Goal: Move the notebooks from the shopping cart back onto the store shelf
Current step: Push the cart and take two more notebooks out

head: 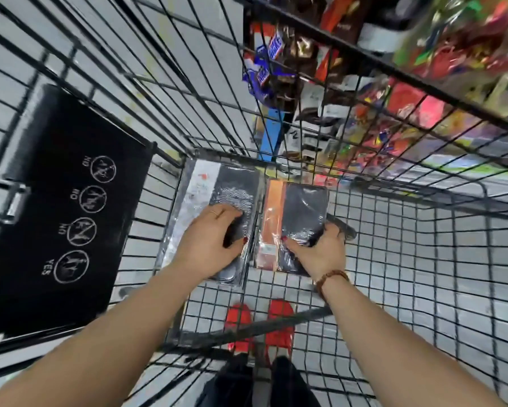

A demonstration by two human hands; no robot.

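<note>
I take the child-seat flap, the black panel at the cart's handle end, as my reference. Two stacks of plastic-wrapped notebooks lie flat on the floor of the shopping cart, just beside the flap. The left stack sits nearest it; the right stack, with an orange band, lies just beyond, edges nearly touching.

My left hand rests over the left stack, fingers curled at its inner edge. My right hand grips the right stack's near corner, thumb on top, fingers underneath. Whether either stack is off the wire yet, I cannot tell.

Risks noted:
- The wrap looks glossy, so a one-corner pinch may let a stack slide or fan apart.
- Corners could snag the wire grid.
- The store shelf, far side from the flap, looks crowded; a hurried placement could dislodge goods.
</note>
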